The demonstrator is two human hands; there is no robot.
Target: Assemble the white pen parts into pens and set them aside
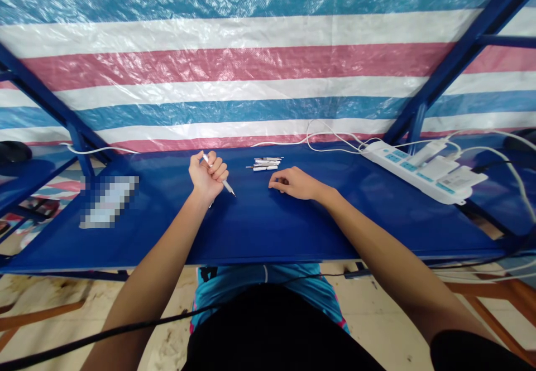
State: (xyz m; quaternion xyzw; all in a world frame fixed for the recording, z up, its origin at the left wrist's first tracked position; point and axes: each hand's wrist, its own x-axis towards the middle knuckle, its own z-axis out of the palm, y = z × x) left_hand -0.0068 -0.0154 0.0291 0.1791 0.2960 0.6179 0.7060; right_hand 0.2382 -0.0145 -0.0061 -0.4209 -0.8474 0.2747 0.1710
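In the head view my left hand is raised above the blue table, fingers wrapped round a slim white pen. The pen slants down to the right, its pointed tip clear of the fist. Just below, a small light tip shows beside my left wrist; the rest of it is hidden. My right hand rests on the tabletop, fingers curled and thumb near the index finger, with nothing visible in them. Close beyond its fingertips lies a small pile of white pens.
A white power strip with plugs and chargers sits at the right, white cables trailing behind it. At the left lies a blurred-out flat object. Blue metal frame bars rise at both sides, before a striped plastic sheet.
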